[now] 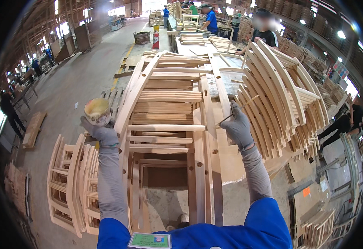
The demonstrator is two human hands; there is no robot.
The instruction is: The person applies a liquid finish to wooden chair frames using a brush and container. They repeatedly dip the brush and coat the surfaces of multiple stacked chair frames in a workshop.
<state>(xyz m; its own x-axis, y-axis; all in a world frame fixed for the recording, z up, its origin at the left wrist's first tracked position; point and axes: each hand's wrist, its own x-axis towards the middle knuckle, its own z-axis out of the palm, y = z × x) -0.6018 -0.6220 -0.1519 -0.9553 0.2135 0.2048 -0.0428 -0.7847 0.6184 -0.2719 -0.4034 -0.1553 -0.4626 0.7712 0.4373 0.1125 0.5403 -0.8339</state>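
Observation:
My left hand (101, 132), in a grey glove, grips a small round tub (97, 111) with yellowish stains inside, just left of a wooden chair-back frame (133, 93). The gloved fingers also lie close to the frame's left post; whether they touch it I cannot tell. My right hand (237, 128), gloved too, is closed on a thin stick (250, 101) whose pale end points up and right; what its lower end is I cannot make out. This hand is beside the frame's right post (219, 95). Pale slats join the posts, and dark round holes show along them.
Curved wooden parts (268, 95) stand stacked on the right of the bench. More frames (67, 182) lean at lower left. A person (265, 35) stands across the bench, another in blue (209, 20) farther back. A red extinguisher (155, 39) and a basket (142, 38) stand beyond.

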